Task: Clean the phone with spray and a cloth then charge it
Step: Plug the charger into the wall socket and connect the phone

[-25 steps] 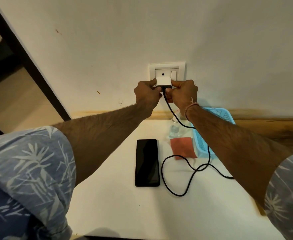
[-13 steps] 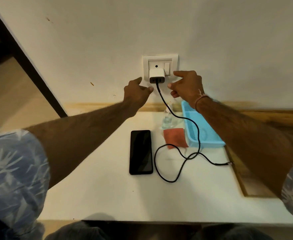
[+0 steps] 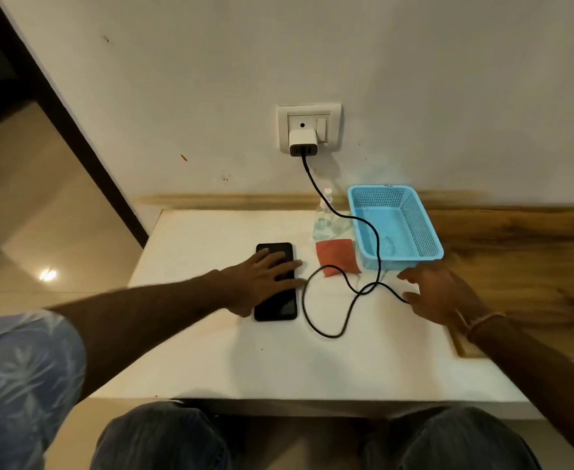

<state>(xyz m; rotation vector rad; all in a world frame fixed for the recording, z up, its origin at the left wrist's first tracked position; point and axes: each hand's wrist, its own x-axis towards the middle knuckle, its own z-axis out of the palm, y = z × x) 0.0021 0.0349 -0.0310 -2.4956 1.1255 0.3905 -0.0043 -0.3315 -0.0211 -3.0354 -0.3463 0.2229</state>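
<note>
on the white table (image 3: 211, 361), the left hand (image 3: 261, 283) lies with fingers spread flat over the phone (image 3: 276, 308), gripping nothing. the right hand (image 3: 438, 293), fingers loosely spread, hovers by the cable (image 3: 326, 334), whose free end it hides. risk: a tug could snag the loop on the blue basket (image 3: 421, 232) or topple the spray bottle (image 3: 322, 218) beside the cloth (image 3: 336, 257).

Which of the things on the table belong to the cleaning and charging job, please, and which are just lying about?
Part of the job:
phone, under the left hand
charger, plugged into the wall socket
black cable, near the right hand
spray bottle
red cloth

Just lying about:
blue basket, nothing seen inside
</note>
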